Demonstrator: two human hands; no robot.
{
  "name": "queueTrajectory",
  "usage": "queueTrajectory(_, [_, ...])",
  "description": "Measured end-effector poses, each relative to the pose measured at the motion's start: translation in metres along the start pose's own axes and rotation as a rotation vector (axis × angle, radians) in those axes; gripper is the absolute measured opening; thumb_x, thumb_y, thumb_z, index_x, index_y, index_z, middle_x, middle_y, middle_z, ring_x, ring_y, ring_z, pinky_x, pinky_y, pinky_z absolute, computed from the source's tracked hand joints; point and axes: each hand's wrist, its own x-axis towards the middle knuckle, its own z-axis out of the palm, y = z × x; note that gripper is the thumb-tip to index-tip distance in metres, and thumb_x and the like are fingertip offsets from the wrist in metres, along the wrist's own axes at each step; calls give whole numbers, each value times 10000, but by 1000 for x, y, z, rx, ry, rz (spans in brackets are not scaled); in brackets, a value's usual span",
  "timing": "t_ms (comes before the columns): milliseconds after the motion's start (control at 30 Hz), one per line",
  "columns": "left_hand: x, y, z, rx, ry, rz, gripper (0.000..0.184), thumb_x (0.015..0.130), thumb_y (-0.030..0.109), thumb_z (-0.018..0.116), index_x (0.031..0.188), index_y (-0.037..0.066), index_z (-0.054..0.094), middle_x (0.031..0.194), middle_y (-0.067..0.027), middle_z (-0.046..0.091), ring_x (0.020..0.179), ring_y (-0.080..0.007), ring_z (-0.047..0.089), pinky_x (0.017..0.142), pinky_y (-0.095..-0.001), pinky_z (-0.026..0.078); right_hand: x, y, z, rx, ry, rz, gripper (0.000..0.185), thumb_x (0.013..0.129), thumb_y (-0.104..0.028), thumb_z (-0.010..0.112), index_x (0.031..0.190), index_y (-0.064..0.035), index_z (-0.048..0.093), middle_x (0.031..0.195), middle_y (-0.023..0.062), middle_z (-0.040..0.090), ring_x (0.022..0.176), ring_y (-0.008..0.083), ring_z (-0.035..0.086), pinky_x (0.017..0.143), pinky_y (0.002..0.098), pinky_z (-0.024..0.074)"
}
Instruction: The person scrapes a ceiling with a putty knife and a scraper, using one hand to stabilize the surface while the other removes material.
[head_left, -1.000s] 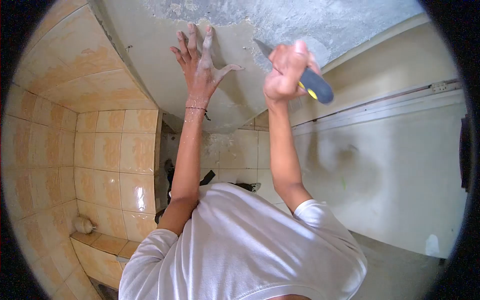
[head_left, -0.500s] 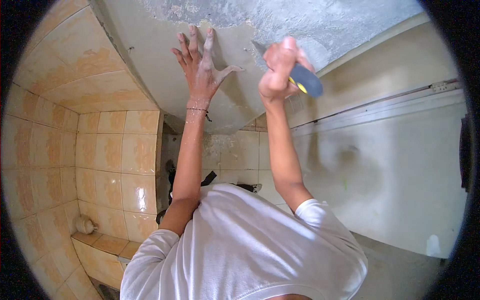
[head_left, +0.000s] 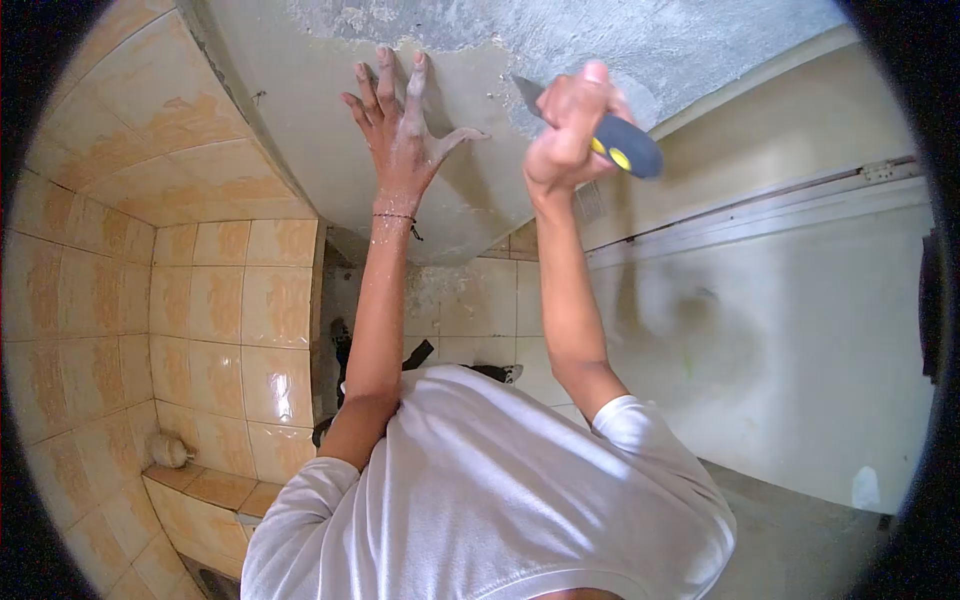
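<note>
Against the patchy wall point(head_left: 462, 82), the left hand point(head_left: 402, 140) rests with fingers spread, while the right hand point(head_left: 570, 135), its grip curled closed, holds a grey-and-yellow-handled scraper point(head_left: 634, 148).

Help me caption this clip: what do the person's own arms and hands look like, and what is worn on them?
Short white sleeves end above the elbows, leaving the forearms bare. Neither the left hand nor the right hand wears a glove. A thin dark bracelet with loose ends circles the left wrist; pale specks dust that hand and forearm.
</note>
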Motion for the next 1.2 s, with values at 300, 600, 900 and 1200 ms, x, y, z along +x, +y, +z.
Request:
queueTrajectory(300, [1,-2,1,30,18,15,1242,614,774,789,1641,211,376,1749,-128,148,1608,-416,7,1247,-681,22,-8,0,4,2,24,65,502,1037,-165,539,594,-137,306,486,-35,314,422,63,255,419,290,233])
queueTrajectory(600, [2,-2,-1,19,15,17,1224,635,776,780,1640,204,378,1751,-128,146,1610,-415,0,1244,-682,11,-12,-4,2,148,-29,84,486,1031,-140,524,597,-146,306,478,-41,274,404,73,222,421,297,227])
queueTrajectory(900, [4,-1,0,-11,23,4,1220,639,750,801,1640,198,376,1754,-132,127,1611,-406,-17,1239,-690,5,-14,-15,-6,194,-2,100,398,993,-115,576,643,-95,389,534,-15,352,411,111,320,427,305,317])
queueTrajectory(1200, [3,1,-4,76,-7,38,1296,615,701,869,1659,168,318,1751,-185,106,1597,-462,56,1246,-669,62,-25,17,-52,31,-96,58,402,1016,-131,558,663,-86,370,552,-13,341,470,101,321,464,307,306])
